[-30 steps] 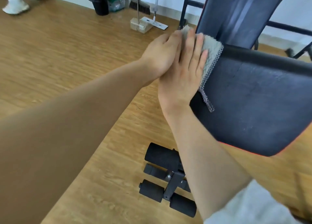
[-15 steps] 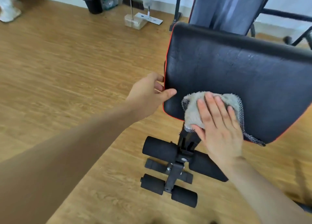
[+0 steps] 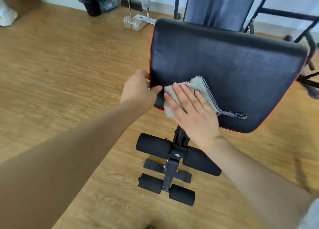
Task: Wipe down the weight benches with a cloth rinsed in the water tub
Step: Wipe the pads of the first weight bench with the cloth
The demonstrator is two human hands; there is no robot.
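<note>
A black padded weight bench seat with red piping fills the upper right. A grey fluffy cloth with a mesh backing lies on the seat's near left corner. My right hand presses flat on the cloth with straight fingers. My left hand grips the seat's left edge, thumb on top and fingers curled round the side. The bench's raised grey backrest stands behind the seat. No water tub is in view.
Black foam leg rollers and the bench's foot frame sit on the wooden floor below the seat. A black bin, a broom and a flat mop stand by the far wall. Black metal rack bars lie at right.
My right hand slid the cloth from the seat's far left corner down to the near edge, then left to the near left corner. My left hand moved to grip the seat's left edge.
</note>
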